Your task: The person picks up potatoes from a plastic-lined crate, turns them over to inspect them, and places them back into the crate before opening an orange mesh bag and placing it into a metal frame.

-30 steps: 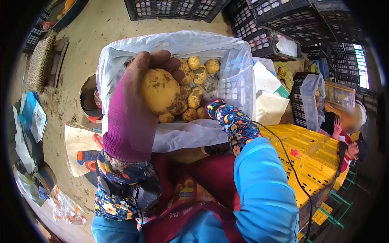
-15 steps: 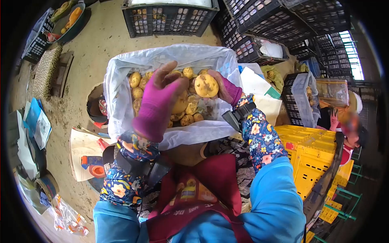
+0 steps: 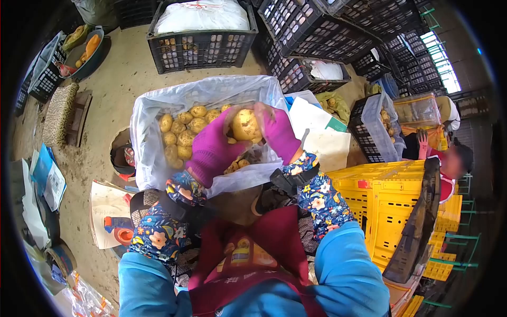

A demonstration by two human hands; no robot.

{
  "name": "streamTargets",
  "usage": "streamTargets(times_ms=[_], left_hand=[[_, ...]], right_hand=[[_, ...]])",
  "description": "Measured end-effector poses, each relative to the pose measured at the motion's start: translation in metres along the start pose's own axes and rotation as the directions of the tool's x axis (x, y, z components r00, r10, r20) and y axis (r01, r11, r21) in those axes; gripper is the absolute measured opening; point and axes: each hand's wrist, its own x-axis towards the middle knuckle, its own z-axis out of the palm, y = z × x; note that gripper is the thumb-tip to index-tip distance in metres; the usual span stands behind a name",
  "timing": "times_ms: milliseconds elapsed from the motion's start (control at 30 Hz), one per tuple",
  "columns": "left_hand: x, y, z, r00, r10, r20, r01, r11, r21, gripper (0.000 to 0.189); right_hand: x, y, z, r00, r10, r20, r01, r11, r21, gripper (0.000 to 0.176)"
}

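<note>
A large, dirt-marked potato (image 3: 246, 126) is held between my two hands above the crate. My left hand (image 3: 215, 143), in a purple glove with dirty fingertips, curls round its left side with the thumb underneath. On the other side, my right hand (image 3: 280, 132), gloved the same way, grips its right edge. Below them several potatoes (image 3: 185, 138) lie in a crate lined with white plastic sheet (image 3: 150, 113). My hands cover some of the potatoes near the middle.
A black crate (image 3: 203, 50) with a white covered top stands ahead. Stacked black crates (image 3: 322, 37) rise at the back right. Yellow crates (image 3: 391, 195) are close on my right. Another person (image 3: 446, 164) is beyond them. A cardboard sheet (image 3: 108, 211) lies at left.
My left hand, fingers spread before, has closed round the potato that my right hand was holding. Both hands have come together, and the view has shifted.
</note>
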Motion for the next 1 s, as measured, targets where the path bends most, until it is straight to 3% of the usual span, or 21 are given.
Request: streamTargets(times_ms=[67, 133, 167, 200, 233, 300, 333, 400, 433, 467, 500, 533, 633, 700, 733, 767, 800, 867, 900, 967, 1000], left_hand=[[0.002, 0.001, 0.002, 0.999, 0.044, -0.018, -0.044, 0.999, 0.025, 0.075], [0.005, -0.006, 0.008, 0.987, 0.153, -0.059, -0.151, 0.988, 0.037, 0.072], [0.005, -0.009, 0.012, 0.976, 0.206, -0.078, -0.203, 0.978, 0.041, 0.070], [0.004, -0.011, 0.015, 0.986, 0.161, -0.035, -0.165, 0.972, -0.170, 0.069], [0.003, -0.013, 0.016, 0.992, 0.124, 0.018, -0.109, 0.923, -0.368, 0.068], [0.004, -0.017, 0.000, 0.982, -0.018, 0.190, 0.148, 0.700, -0.699, 0.059], [0.003, -0.014, -0.010, 0.979, -0.122, 0.162, 0.203, 0.651, -0.731, 0.057], [0.000, -0.005, -0.028, 0.937, -0.326, 0.122, 0.289, 0.535, -0.794, 0.053], [-0.006, -0.004, -0.037, 0.990, -0.136, -0.043, 0.090, 0.830, -0.550, 0.049], [-0.012, -0.003, -0.046, 0.986, 0.106, -0.128, -0.131, 0.970, -0.205, 0.046], [-0.016, -0.002, -0.051, 0.928, 0.354, -0.113, -0.332, 0.927, 0.176, 0.043], [-0.018, 0.001, -0.054, 0.958, 0.263, -0.110, -0.259, 0.965, 0.052, 0.043], [-0.015, 0.006, -0.052, 0.992, 0.058, -0.111, -0.093, 0.933, -0.348, 0.045], [-0.012, -0.003, -0.049, 0.968, 0.209, -0.141, -0.230, 0.961, -0.155, 0.042], [-0.013, -0.009, -0.049, 0.951, 0.278, -0.133, -0.287, 0.956, -0.053, 0.041], [-0.013, -0.012, -0.049, 0.954, 0.270, -0.126, -0.285, 0.951, -0.118, 0.039], [-0.012, -0.014, -0.047, 0.957, 0.262, -0.122, -0.281, 0.942, -0.184, 0.038], [-0.007, -0.021, -0.044, 0.984, 0.139, -0.114, -0.172, 0.911, -0.374, 0.035], [-0.004, -0.025, -0.042, 0.995, 0.025, -0.097, -0.070, 0.867, -0.493, 0.035], [0.002, -0.028, -0.041, 0.991, -0.117, -0.067, 0.051, 0.784, -0.618, 0.035], [0.006, -0.031, -0.047, 0.984, -0.166, -0.070, 0.085, 0.770, -0.632, 0.035]], right_hand=[[-0.004, -0.010, -0.006, 0.968, 0.241, 0.065, -0.248, 0.904, 0.349, 0.039], [0.001, 0.013, -0.005, 0.993, -0.098, 0.062, 0.086, 0.980, 0.179, 0.041], [-0.007, 0.018, -0.002, 0.990, -0.143, 0.005, 0.138, 0.965, 0.223, 0.042], [-0.020, 0.008, 0.000, 0.982, -0.182, -0.057, 0.190, 0.945, 0.266, 0.043], [-0.041, -0.015, -0.023, 0.997, 0.016, -0.080, 0.011, 0.947, 0.322, 0.039], [-0.091, -0.040, -0.083, 0.904, -0.121, -0.409, 0.157, 0.986, 0.055, 0.040], [-0.114, -0.017, -0.140, 0.762, -0.288, -0.580, 0.225, 0.958, -0.180, 0.038], [-0.197, -0.062, -0.205, 0.492, -0.391, -0.777, 0.015, 0.897, -0.442, 0.043], [-0.242, -0.059, -0.256, 0.387, -0.373, -0.843, -0.187, 0.864, -0.468, 0.041], [-0.286, -0.048, -0.313, 0.382, -0.646, -0.661, -0.309, 0.585, -0.750, 0.039], [-0.319, -0.044, -0.340, 0.383, -0.571, -0.726, -0.398, 0.608, -0.687, 0.039], [-0.344, -0.042, -0.356, 0.374, -0.488, -0.788, -0.489, 0.619, -0.615, 0.039], [-0.364, -0.020, -0.372, 0.480, -0.397, -0.782, -0.832, 0.077, -0.550, 0.038], [-0.317, -0.008, -0.355, 0.624, -0.667, -0.406, -0.542, 0.005, -0.841, 0.038], [-0.261, -0.017, -0.309, 0.621, -0.483, -0.617, -0.277, 0.601, -0.750, 0.038], [-0.210, -0.039, -0.250, 0.730, -0.472, -0.494, -0.241, 0.499, -0.832, 0.037], [-0.166, -0.027, -0.219, 0.862, -0.273, -0.427, -0.024, 0.819, -0.574, 0.037], [-0.074, -0.014, -0.135, 0.997, -0.072, 0.026, 0.076, 0.916, -0.394, 0.039], [-0.031, 0.025, -0.104, 0.960, 0.095, 0.263, -0.016, 0.958, -0.288, 0.037], [0.042, 0.106, -0.029, 0.782, 0.280, 0.557, -0.021, 0.905, -0.425, 0.042], [0.086, 0.173, 0.023, 0.617, 0.509, 0.600, 0.128, 0.687, -0.715, 0.046]])
